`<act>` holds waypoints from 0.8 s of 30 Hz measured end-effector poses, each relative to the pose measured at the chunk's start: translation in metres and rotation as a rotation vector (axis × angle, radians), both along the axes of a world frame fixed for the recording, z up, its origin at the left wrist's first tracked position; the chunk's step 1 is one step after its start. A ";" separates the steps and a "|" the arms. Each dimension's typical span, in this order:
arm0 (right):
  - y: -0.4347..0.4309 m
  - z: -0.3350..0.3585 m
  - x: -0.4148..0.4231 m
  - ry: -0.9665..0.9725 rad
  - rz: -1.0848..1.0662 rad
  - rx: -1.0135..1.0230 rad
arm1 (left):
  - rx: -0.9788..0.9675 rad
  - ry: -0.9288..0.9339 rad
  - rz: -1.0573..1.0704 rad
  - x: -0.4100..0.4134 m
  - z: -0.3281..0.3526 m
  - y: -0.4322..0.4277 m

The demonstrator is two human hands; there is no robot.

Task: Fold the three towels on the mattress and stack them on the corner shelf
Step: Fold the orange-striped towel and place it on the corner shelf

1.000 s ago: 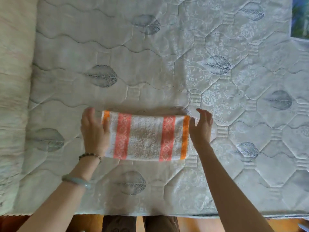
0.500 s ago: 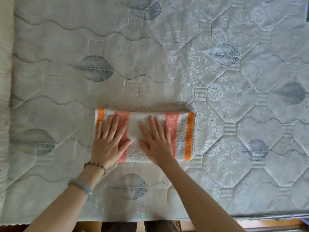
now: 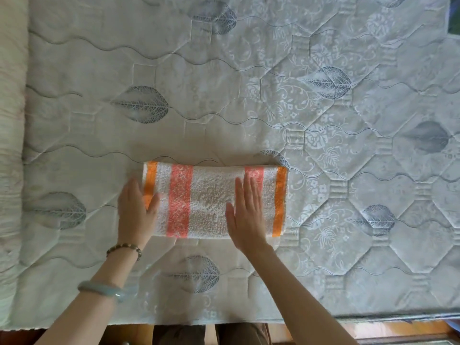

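— So, the hands have slid apart?
— Yes — left hand (image 3: pixel 135 210) and right hand (image 3: pixel 245 210), both flat and spread, smooth the folded white terry towel with orange stripes (image 3: pixel 206 200) on the quilted mattress (image 3: pixel 224 95); another fold likely follows.

hands slide apart across the towel

half a second ago both palms lay side by side on the towel (image 3: pixel 215 200); now the left hand (image 3: pixel 135 210) sits at its left end, the right hand (image 3: pixel 245 212) toward its right stripe.

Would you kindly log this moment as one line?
stage: smoothing fold | towel: folded, flat on mattress | left hand: at left end | right hand: flat on top
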State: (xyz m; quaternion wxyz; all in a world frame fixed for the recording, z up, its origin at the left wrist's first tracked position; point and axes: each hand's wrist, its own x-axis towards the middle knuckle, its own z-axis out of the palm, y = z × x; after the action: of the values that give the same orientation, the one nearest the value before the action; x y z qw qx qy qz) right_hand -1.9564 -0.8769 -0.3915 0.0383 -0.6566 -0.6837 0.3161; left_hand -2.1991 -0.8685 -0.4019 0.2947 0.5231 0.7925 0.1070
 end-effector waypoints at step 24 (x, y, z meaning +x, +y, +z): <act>-0.051 0.026 -0.049 0.848 -0.725 -0.454 | -0.063 -0.121 -0.060 0.045 0.096 0.001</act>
State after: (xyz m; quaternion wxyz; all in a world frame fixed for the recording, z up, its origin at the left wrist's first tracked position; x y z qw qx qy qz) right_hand -2.0055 -0.9274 -0.3654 0.2716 -0.6564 -0.2570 0.6553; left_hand -2.1544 -0.8671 -0.3061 0.3615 0.5298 0.7601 0.1044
